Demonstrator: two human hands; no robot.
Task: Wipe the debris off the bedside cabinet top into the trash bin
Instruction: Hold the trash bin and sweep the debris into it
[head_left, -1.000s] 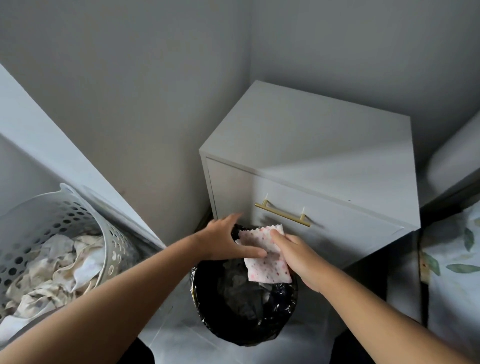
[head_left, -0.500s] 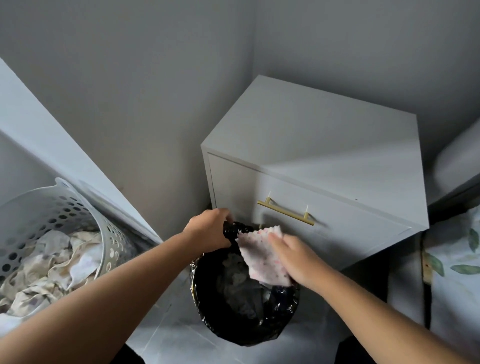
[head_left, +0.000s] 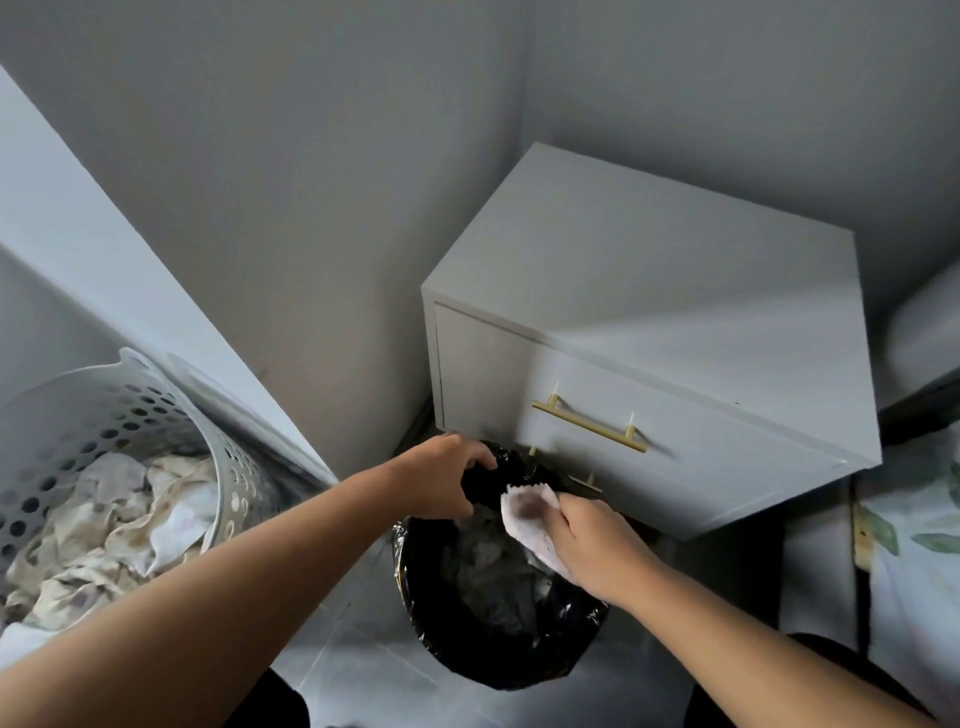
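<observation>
A white bedside cabinet (head_left: 675, 291) with a gold drawer handle (head_left: 589, 428) stands in the corner; its top looks bare. Below its front sits a trash bin (head_left: 498, 649) lined with a black bag, crumpled waste inside. My left hand (head_left: 441, 480) grips the far rim of the black bag. My right hand (head_left: 597, 545) pinches a white spotted cloth (head_left: 527, 512) over the bin's opening, just under the drawer front. Part of the cloth is hidden by my fingers.
A white perforated laundry basket (head_left: 130, 415) full of crumpled fabric stands at the left against a slanted white panel (head_left: 104, 270). A bed with leaf-patterned bedding (head_left: 914, 535) lies at the right edge. Grey walls close in behind the cabinet.
My left hand went from touching the cloth to gripping the bag's rim. My right hand with the cloth dropped lower over the bin.
</observation>
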